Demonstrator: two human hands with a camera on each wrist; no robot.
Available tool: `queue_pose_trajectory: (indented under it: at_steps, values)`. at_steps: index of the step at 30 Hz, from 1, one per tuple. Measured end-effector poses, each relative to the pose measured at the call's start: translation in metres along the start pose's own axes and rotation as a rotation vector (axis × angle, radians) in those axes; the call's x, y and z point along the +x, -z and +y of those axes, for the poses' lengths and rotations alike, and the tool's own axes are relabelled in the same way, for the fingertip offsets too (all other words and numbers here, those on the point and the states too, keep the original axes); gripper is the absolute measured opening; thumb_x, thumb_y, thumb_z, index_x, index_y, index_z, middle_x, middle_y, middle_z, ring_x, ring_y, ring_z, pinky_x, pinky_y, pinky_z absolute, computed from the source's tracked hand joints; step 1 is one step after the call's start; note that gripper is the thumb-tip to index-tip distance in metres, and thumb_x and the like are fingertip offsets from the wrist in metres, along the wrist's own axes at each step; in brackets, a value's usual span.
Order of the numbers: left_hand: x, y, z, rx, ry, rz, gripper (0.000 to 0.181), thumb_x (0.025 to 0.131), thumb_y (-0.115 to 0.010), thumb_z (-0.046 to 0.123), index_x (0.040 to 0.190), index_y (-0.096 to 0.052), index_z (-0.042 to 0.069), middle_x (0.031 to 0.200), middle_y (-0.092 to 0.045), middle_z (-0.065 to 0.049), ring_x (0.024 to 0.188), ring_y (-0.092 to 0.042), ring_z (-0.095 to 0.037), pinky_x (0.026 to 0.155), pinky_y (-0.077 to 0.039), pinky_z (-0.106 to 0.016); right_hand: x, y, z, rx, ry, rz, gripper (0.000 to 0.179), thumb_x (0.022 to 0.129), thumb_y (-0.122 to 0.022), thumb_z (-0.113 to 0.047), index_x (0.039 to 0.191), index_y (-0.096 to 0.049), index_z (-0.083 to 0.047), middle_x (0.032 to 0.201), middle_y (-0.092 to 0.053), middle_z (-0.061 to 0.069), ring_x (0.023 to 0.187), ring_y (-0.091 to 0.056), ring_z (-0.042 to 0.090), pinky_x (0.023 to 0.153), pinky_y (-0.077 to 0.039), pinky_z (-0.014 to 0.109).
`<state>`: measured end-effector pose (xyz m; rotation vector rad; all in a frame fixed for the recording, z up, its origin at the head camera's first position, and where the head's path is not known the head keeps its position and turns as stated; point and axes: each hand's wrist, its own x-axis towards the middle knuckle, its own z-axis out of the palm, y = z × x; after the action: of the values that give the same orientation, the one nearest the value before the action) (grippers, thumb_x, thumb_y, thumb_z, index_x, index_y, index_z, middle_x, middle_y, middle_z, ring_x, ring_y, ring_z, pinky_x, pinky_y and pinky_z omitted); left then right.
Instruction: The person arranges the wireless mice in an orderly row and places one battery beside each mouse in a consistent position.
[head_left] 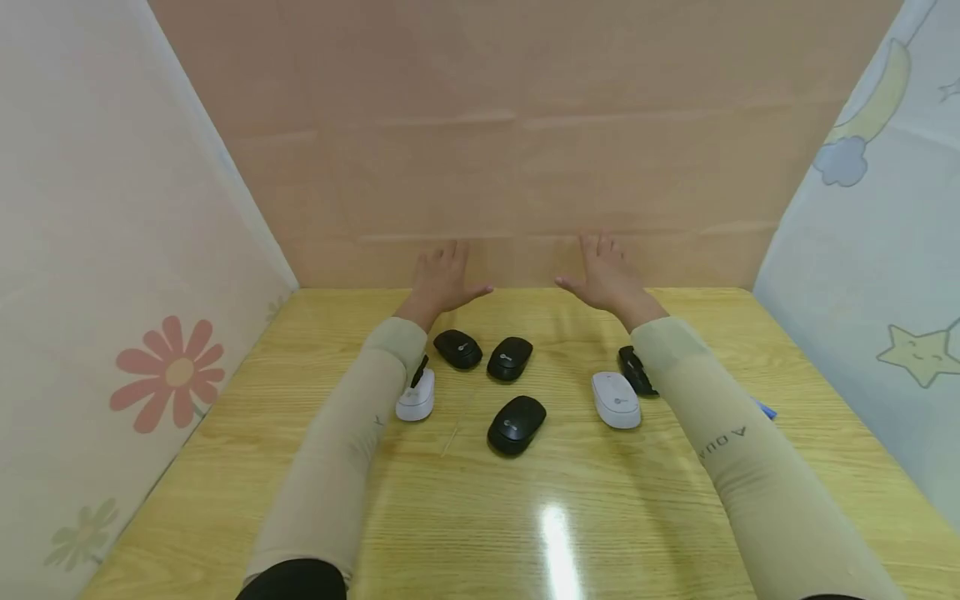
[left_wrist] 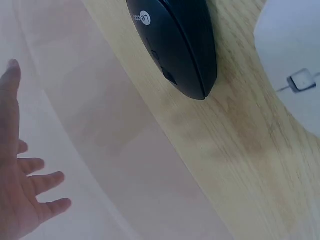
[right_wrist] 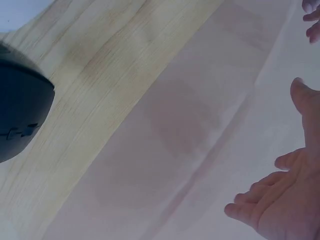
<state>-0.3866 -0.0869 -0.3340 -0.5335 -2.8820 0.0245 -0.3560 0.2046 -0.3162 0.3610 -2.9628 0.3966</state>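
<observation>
My left hand (head_left: 441, 279) is held out past the far side of the mice, its fingers spread and holding nothing. Across from it my right hand (head_left: 606, 273) has its thumb and fingers apart, also with nothing in it. Nearest the left hand lies a black computer mouse (head_left: 457, 349), and beside that a second black mouse (head_left: 510, 359). A third black mouse (head_left: 517, 426) sits closer in. One white mouse (head_left: 416, 395) is partly covered by the left sleeve; another white mouse (head_left: 617, 400) lies near the right forearm. A black object (head_left: 637, 372) is partly hidden behind the right sleeve.
The wooden table (head_left: 450, 517) ends at a tan back panel (head_left: 517, 167). Printed side walls stand left and right. A small blue item (head_left: 765, 409) shows past the right forearm. A thin pale strip (head_left: 451, 440) lies left of the nearest black mouse.
</observation>
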Motion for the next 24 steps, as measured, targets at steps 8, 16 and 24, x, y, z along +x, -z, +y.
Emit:
queue_pose_trajectory:
  at_steps: [8, 16, 24]
  values:
    - [-0.007, 0.001, 0.002, 0.022, 0.043, -0.082, 0.098, 0.085, -0.043, 0.076, 0.151, -0.026, 0.005, 0.142, -0.038, -0.019, 0.118, -0.048, -0.037, 0.096, -0.037, -0.052, -0.004, -0.007, -0.015, 0.024, -0.040, -0.025, 0.097, 0.092, -0.058, -0.053, 0.151, -0.008, 0.006, 0.148, -0.012, 0.039, 0.134, -0.018, 0.054, 0.105, -0.024, 0.061]
    - [-0.017, 0.001, 0.003, -0.046, 0.089, -0.176, 0.092, 0.089, -0.042, 0.072, 0.141, -0.039, -0.003, 0.132, -0.049, -0.017, 0.112, -0.054, -0.033, 0.085, -0.047, -0.048, -0.013, -0.009, -0.029, 0.056, -0.038, -0.089, 0.094, 0.093, -0.058, -0.049, 0.150, -0.012, 0.010, 0.151, -0.023, 0.031, 0.135, -0.029, 0.047, 0.105, -0.029, 0.056]
    - [-0.027, -0.006, 0.003, -0.107, 0.158, -0.244, 0.082, 0.087, -0.044, 0.073, 0.126, -0.056, 0.002, 0.120, -0.058, -0.014, 0.096, -0.059, -0.027, 0.072, -0.050, -0.042, -0.020, -0.018, -0.039, 0.099, -0.070, -0.143, 0.088, 0.095, -0.057, -0.046, 0.150, -0.017, 0.009, 0.150, -0.031, 0.028, 0.132, -0.036, 0.045, 0.101, -0.035, 0.056]
